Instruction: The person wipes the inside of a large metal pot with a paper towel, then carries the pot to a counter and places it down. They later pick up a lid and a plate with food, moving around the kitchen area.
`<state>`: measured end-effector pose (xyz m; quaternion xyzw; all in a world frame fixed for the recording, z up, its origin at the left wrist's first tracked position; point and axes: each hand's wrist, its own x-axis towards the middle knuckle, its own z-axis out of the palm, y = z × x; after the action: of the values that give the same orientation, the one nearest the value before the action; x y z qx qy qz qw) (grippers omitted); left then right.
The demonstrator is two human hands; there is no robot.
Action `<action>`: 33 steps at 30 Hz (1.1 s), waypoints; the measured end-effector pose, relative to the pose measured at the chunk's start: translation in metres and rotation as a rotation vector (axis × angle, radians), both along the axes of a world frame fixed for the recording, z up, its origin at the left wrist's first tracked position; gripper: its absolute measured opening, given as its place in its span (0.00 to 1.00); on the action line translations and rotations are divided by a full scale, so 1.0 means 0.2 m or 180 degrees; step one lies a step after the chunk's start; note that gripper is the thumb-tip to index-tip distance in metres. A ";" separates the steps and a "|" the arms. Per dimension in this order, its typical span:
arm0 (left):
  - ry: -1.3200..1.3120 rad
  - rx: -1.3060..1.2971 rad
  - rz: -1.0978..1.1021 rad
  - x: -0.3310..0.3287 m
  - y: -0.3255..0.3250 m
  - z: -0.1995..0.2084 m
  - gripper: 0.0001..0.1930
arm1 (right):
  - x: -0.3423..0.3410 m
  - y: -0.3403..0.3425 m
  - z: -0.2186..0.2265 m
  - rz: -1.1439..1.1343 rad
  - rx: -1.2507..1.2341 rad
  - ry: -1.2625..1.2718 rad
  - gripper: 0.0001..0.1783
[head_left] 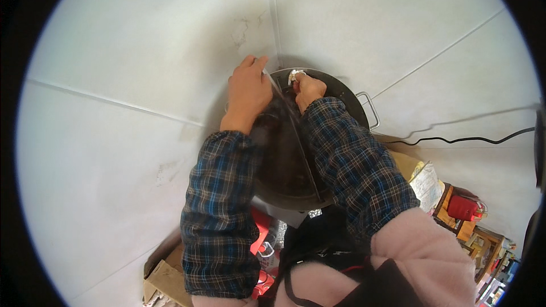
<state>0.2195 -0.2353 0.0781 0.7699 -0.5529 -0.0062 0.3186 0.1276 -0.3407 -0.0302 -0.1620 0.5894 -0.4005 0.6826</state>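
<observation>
Against the white walls stands a large round dark pot [281, 176] with a metal side handle [371, 111]. A thin straight-edged panel [304, 156] runs slantwise across it; whether this is a divider or part of a lid I cannot tell. My left hand [250, 92] is at the pot's far left, its fingers closed round the panel's upper end. Inside the far rim, my right hand [310, 87] pinches a crumpled white wad [295, 75], cloth or paper, against the pot's inner wall. My forearms hide parts of both sides of the pot.
White walls [142, 40] meet in a corner right behind the pot. A black cable [455, 139] runs along the wall at right. Below it stand wooden shelves [483, 244] and a red pouch [463, 208]. A cardboard box [168, 278] lies at lower left.
</observation>
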 end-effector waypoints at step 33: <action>0.0058 0.0139 -0.0065 -0.01 -0.02 0.03 0.18 | -0.22 -0.29 0.23 0.4057 -0.8205 0.4604 0.06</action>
<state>0.2168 -0.2394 0.0832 0.7709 -0.5575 -0.0285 0.3068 0.0838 -0.3997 0.0156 0.9530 0.1008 0.1134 0.2622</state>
